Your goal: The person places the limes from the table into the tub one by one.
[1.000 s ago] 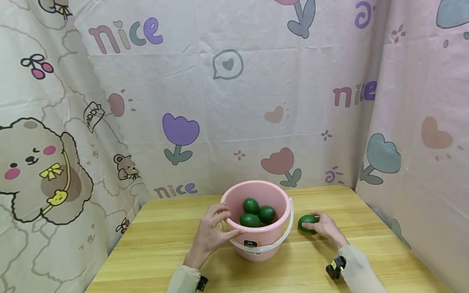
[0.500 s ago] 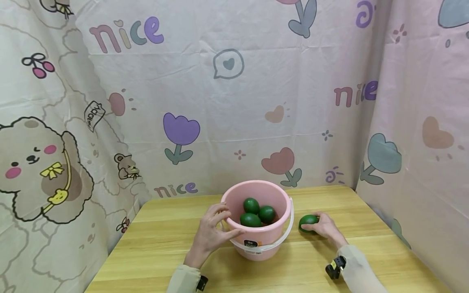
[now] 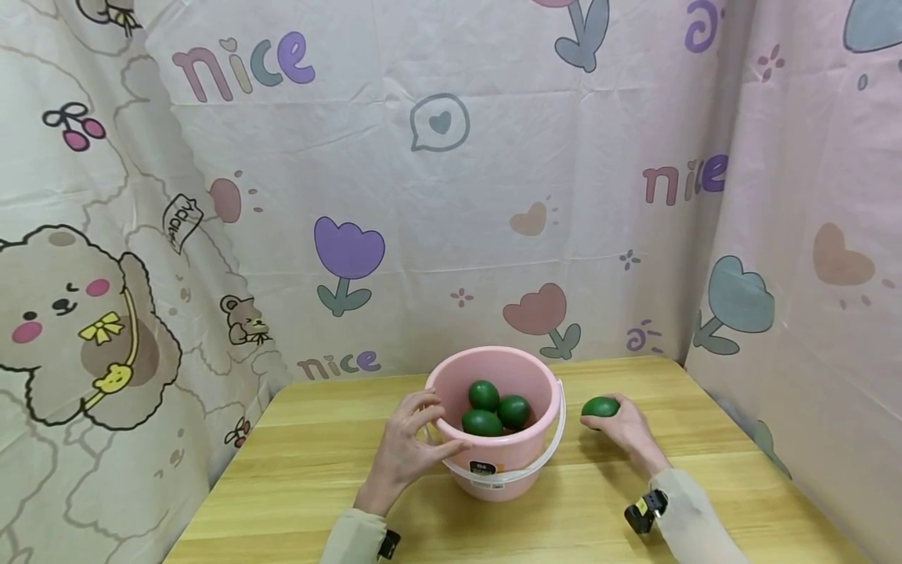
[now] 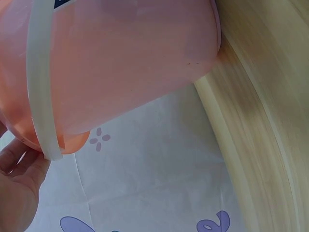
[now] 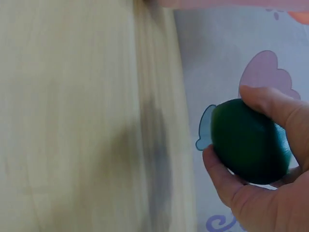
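Observation:
A pink bucket [image 3: 493, 462] with a white handle [image 3: 524, 472] stands on the wooden table. Its rim is held at the left by my left hand [image 3: 403, 454], thumb along the front and fingers at the side. In the left wrist view, fingertips [image 4: 38, 166] meet the rim near the handle's end. Three smooth dark green oval fruits [image 3: 482, 424] lie inside. To the right of the bucket, my right hand [image 3: 629, 431] grips another dark green oval fruit [image 3: 600, 406]. The right wrist view shows that fruit [image 5: 248, 142] between thumb and fingers, raised off the table.
The wooden table [image 3: 296, 470] reaches back to a printed curtain [image 3: 437, 219], which also hangs along the left and right sides. The bucket's handle hangs down across its front and right side. Small black wrist cameras [image 3: 644, 513] sit at both sleeves.
My right hand has lifted the green oval fruit from the table and moved it slightly up and away. My left hand and the bucket have stayed in place.

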A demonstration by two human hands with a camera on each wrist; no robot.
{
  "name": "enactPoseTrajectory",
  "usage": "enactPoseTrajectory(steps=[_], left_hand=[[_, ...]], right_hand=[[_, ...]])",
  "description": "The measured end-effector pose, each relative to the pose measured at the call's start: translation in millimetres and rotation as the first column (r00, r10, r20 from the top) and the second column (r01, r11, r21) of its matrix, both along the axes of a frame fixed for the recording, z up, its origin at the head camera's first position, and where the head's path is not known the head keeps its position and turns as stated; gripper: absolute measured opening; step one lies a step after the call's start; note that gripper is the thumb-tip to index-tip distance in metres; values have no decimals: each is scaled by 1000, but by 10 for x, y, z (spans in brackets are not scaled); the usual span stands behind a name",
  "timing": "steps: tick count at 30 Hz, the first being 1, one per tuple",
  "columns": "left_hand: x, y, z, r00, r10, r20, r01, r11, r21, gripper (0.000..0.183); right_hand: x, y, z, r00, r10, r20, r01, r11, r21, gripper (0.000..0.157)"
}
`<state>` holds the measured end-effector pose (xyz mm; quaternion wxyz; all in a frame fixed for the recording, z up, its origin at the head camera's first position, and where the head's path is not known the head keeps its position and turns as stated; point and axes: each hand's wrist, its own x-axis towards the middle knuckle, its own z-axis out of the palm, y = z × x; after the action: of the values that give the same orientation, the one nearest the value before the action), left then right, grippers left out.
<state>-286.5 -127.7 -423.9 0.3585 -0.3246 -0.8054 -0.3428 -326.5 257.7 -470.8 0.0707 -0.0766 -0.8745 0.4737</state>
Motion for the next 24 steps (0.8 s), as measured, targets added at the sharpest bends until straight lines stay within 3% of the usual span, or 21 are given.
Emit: enactPoseTrajectory(steps=[11,24], left_hand=[[-7,-7,3,1000,-12,-4,11,1000,-7,45],[-4,-8,3,1000,-20,20,20,1000,-2,45]], right_hand=[[25,-110,181,995,-39,-89,38,999,-7,64],[25,-263,364,986,-2,-167,-24,987,-156,67]])
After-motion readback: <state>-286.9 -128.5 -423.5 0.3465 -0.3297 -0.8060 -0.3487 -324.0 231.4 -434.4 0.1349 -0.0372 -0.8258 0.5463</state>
